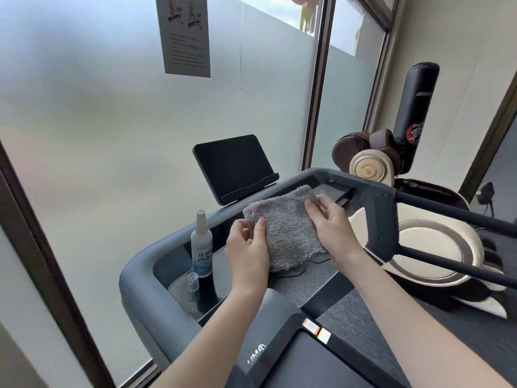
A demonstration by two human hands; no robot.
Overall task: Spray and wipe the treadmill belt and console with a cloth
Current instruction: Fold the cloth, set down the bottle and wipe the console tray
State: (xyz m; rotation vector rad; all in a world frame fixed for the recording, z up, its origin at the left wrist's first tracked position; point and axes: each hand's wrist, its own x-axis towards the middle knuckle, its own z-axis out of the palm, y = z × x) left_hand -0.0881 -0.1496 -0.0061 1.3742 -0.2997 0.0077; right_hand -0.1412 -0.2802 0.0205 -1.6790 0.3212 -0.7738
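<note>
Left hand [247, 247] and right hand [331, 222] each pinch an opposite edge of the grey cloth [288, 228], thumbs on top, holding it spread over the middle of the console [134, 278]; whether it touches the console is unclear. The spray bottle [201, 245] stands upright at the console's left end, its clear cap [193, 281] off beside it. Judgement: spraying probably begun, console wipe only starting — the belt [307, 371] below the console is left.
</note>
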